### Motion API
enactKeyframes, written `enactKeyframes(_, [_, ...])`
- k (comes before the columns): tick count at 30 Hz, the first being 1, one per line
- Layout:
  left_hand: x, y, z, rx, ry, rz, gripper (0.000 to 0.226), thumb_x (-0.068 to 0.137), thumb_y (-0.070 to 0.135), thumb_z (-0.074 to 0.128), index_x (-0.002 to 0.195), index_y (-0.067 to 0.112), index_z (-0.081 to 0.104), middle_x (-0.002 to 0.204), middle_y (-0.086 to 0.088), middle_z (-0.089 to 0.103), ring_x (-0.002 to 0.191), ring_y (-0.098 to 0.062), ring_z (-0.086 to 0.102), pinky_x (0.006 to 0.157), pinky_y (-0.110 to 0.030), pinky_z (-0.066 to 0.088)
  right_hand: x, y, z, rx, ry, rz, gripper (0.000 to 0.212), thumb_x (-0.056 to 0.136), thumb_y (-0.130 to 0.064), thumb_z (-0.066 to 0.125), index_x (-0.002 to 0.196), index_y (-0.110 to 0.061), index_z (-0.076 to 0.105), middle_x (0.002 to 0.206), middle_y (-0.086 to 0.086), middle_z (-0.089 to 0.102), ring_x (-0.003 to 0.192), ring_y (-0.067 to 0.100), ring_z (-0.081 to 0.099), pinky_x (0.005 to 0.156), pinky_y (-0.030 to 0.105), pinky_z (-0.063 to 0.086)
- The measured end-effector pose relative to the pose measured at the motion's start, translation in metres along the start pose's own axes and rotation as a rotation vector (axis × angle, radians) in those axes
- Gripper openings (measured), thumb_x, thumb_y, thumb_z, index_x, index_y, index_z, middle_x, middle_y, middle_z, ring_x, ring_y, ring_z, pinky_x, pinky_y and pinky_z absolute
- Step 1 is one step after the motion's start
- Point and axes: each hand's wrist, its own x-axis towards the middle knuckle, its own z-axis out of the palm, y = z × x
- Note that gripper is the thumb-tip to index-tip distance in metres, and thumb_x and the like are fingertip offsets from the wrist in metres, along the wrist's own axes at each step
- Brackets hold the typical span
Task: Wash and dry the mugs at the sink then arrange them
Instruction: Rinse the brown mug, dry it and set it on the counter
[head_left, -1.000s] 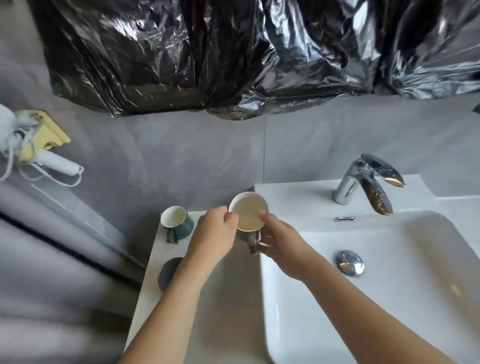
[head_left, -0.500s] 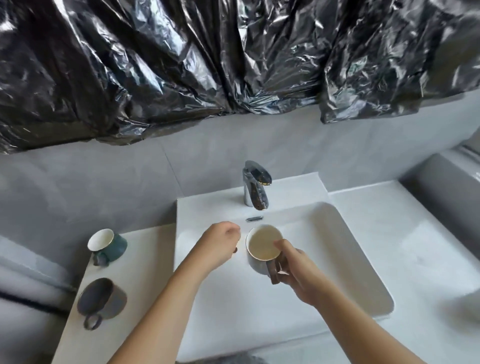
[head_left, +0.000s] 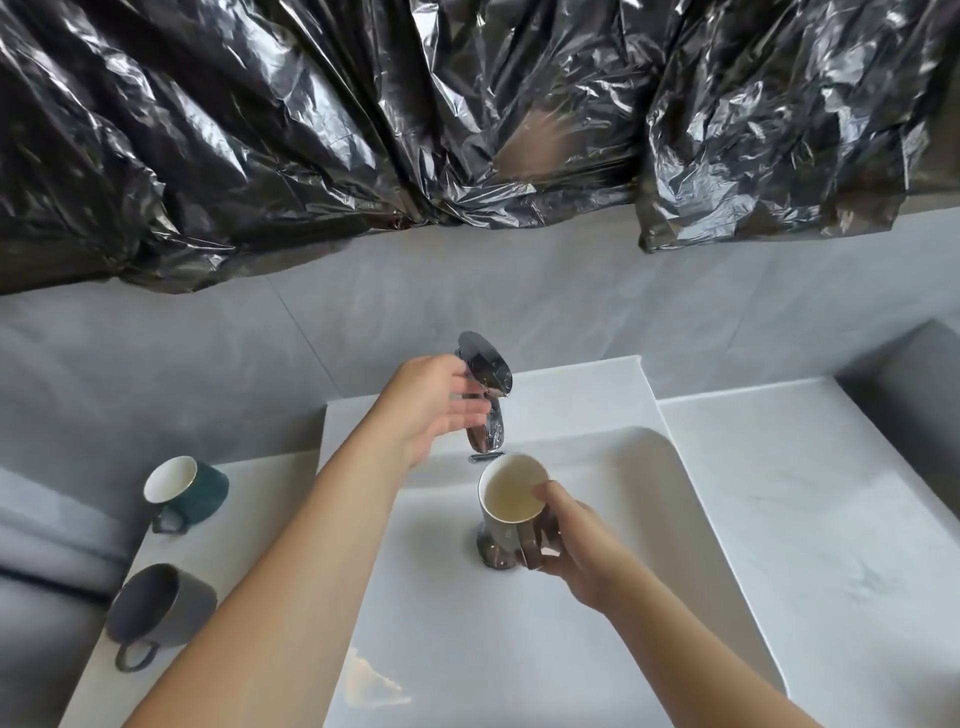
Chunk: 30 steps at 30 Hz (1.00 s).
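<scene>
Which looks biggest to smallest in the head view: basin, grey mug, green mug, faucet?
1. Basin, by far.
2. Grey mug, though it sits nearer the camera.
3. Faucet and green mug: too alike to rank; the left hand covers part of the faucet.

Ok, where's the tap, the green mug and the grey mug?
tap (head_left: 485, 364): head view, on its shiny lever.
green mug (head_left: 205, 491): head view, on its dark outer side.
grey mug (head_left: 189, 608): head view, on its outer side.
</scene>
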Motion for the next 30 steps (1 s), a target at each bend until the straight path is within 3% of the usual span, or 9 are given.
enactKeyframes(3, [0.013,0.004,0.006,-0.012,-0.007,-0.034,0.024,0.097,0.01,0.04,0.101,-0.001,0.06,0.081,-0.017,0.07,0.074,-0.032,0.068,0.079,-0.042,0.059,0.01,0.0,0.0,-0.015,-0.023,0.016,0.033,0.094,-0.03,0.047,0.072,-0.007,0.055,0.061,0.014,0.049,0.066,0.026,0.043,0.08,0.043,0.048])
enactKeyframes(7, [0.022,0.004,0.011,-0.018,-0.01,-0.075,0.028,0.097,0.01,0.037,0.088,-0.004,0.06,0.084,-0.024,0.069,0.072,-0.035,0.071,0.074,-0.041,0.06,0.019,-0.001,-0.001,-0.034,-0.043,0.019,0.033,0.094,-0.031,0.047,0.073,-0.007,0.056,0.063,0.014,0.05,0.071,0.029,0.042,0.078,0.043,0.041])
enactKeyframes(11, [0.022,0.009,0.018,-0.022,-0.039,-0.114,0.031,0.098,0.011,0.035,0.089,-0.005,0.059,0.083,-0.024,0.072,0.069,-0.032,0.07,0.07,-0.037,0.06,0.023,-0.002,0.001,-0.007,-0.052,0.031,0.03,0.092,-0.032,0.05,0.078,-0.007,0.056,0.063,0.011,0.048,0.075,0.028,0.038,0.077,0.042,0.038])
enactKeyframes(16, [0.029,0.024,0.016,-0.199,-0.047,-0.164,0.028,0.095,0.01,0.035,0.084,-0.004,0.056,0.081,-0.023,0.066,0.066,-0.031,0.066,0.057,-0.031,0.059,0.021,-0.005,0.005,0.007,-0.077,0.065,0.03,0.096,-0.031,0.047,0.086,-0.006,0.059,0.059,0.004,0.045,0.072,0.027,0.039,0.074,0.04,0.043])
enactKeyframes(19, [0.033,0.032,0.011,-0.267,-0.063,-0.169,0.029,0.097,0.013,0.035,0.093,-0.007,0.056,0.082,-0.025,0.067,0.062,-0.03,0.067,0.052,-0.029,0.059,0.021,-0.005,0.006,0.029,-0.083,0.102,0.036,0.089,-0.039,0.053,0.092,-0.005,0.066,0.067,0.006,0.04,0.074,0.028,0.039,0.079,0.047,0.056])
enactKeyframes(23, [0.03,0.024,-0.002,0.131,-0.043,-0.093,0.028,0.096,0.013,0.037,0.094,-0.003,0.06,0.067,-0.019,0.071,0.048,-0.025,0.065,0.044,-0.025,0.053,0.019,-0.006,0.004,-0.025,-0.033,0.15,0.035,0.097,-0.041,0.049,0.104,-0.013,0.069,0.071,0.001,0.054,0.076,0.023,0.055,0.086,0.046,0.058])
enactKeyframes(26, [0.02,-0.005,-0.026,0.463,-0.059,-0.126,0.018,0.094,0.008,0.041,0.093,-0.001,0.057,0.057,-0.017,0.065,0.041,-0.023,0.056,0.039,-0.021,0.045,0.019,-0.004,0.0,-0.097,-0.044,0.2,0.041,0.093,-0.051,0.051,0.11,-0.018,0.069,0.089,0.001,0.061,0.084,0.021,0.062,0.075,0.038,0.058])
enactKeyframes(30, [0.006,-0.071,-0.036,0.541,-0.24,-0.346,0.024,0.096,0.016,0.049,0.109,-0.002,0.058,0.082,-0.023,0.07,0.055,-0.032,0.064,0.048,-0.031,0.053,0.014,-0.005,-0.011,-0.166,-0.004,0.307,0.038,0.088,-0.054,0.057,0.103,-0.022,0.069,0.094,-0.002,0.066,0.086,0.02,0.065,0.072,0.035,0.055])
